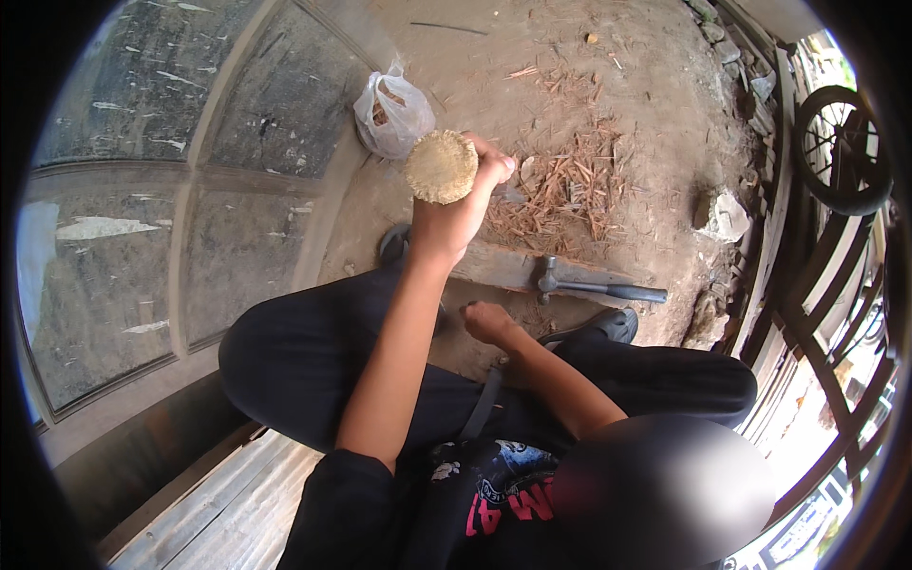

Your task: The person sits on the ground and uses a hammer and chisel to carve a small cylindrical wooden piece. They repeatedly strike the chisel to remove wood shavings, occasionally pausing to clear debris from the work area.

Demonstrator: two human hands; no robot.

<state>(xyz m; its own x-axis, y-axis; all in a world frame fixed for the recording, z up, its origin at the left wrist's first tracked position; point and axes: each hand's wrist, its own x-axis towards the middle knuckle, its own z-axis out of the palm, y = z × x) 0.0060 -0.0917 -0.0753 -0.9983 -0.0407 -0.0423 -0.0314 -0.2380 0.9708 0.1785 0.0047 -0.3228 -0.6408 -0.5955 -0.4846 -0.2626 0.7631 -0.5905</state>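
Note:
My left hand (451, 223) is raised in front of me, closed round a short wooden piece whose pale, round, rough-edged end (441, 167) faces up. The rest of that piece is hidden behind the end and the hand. Lower down, between my knees, my right hand (489, 324) is curled into a fist; whatever it may hold cannot be made out. Just beyond it lies a wooden plank (494, 267) on the ground. A hammer (598, 287) with a metal head and a dark grip rests across the plank's right part.
Reddish wood splinters (570, 190) are strewn over the dirt floor beyond the plank. A white plastic bag (394, 114) stands by the framed panels (256, 123) on the left. Stones (722, 217) line the right side, near a wheel (844, 150).

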